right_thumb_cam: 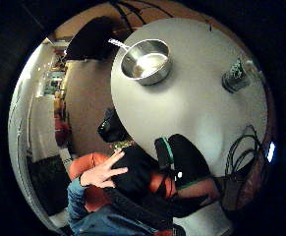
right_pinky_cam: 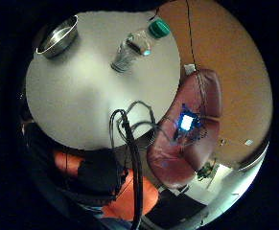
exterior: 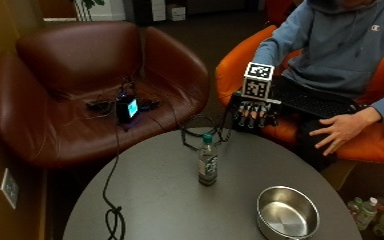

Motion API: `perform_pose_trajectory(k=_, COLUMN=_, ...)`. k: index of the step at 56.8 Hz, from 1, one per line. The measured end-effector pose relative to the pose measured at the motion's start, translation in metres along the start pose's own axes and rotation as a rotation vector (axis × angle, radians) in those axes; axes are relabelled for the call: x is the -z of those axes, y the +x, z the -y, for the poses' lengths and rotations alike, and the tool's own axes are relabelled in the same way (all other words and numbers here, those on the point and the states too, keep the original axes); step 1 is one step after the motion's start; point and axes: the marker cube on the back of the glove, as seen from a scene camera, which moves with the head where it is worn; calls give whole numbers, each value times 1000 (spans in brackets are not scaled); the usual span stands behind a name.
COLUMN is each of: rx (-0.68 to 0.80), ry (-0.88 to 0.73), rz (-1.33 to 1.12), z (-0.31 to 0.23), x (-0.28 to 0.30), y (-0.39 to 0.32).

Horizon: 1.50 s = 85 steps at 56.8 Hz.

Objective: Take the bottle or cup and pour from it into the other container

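Bottle: clear plastic bottle with green cap (exterior: 207,161) stood upright at frame centre on the round grey table (exterior: 152,210), unheld.
Bowl: round steel bowl (exterior: 287,212) waited lower right, ready to receive.
Hand: black-gloved right hand (exterior: 252,114) hovered above the far table edge, fingers straight, holding nothing; likely lining up its reach.

Outside camera looks down across the round table (exterior: 159,200) toward the seated person; both palm cameras view it from above its edge, not close, sharing bottle (exterior: 207,161) and steel bowl (exterior: 288,214).

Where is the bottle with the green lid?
In the outside view the bottle stands upright near the middle of the round table, apart from the metal bowl and on the side nearer the brown armchair.
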Motion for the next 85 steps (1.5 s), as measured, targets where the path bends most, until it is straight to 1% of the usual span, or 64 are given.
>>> perform_pose_trajectory(k=23, rx=-9, ry=-33, rz=-22, z=-34, x=3, y=64)
perform_pose_trajectory(k=34, rx=-15, ry=-58, rz=4, z=-57, x=0, y=117)
perform_pose_trajectory(k=49, rx=-66, ry=-82, rz=112, z=-64, x=-5, y=177)
perform_pose_trajectory(k=59, rx=-76, ry=-104, rz=144, z=-43, x=-15, y=209)
perform_pose_trajectory(k=70, rx=-122, ry=-140, rz=153, z=-29, x=-47, y=248)
perform_pose_trajectory(k=77, rx=-128, ry=-156, rz=169, z=-4, x=-58, y=259)
perform_pose_trajectory(k=81, rx=-123, ry=-139, rz=199, z=8, x=-65, y=263)
perform_pose_trajectory(k=85, rx=-128, ry=-81, rz=229, z=25, x=-69, y=265)
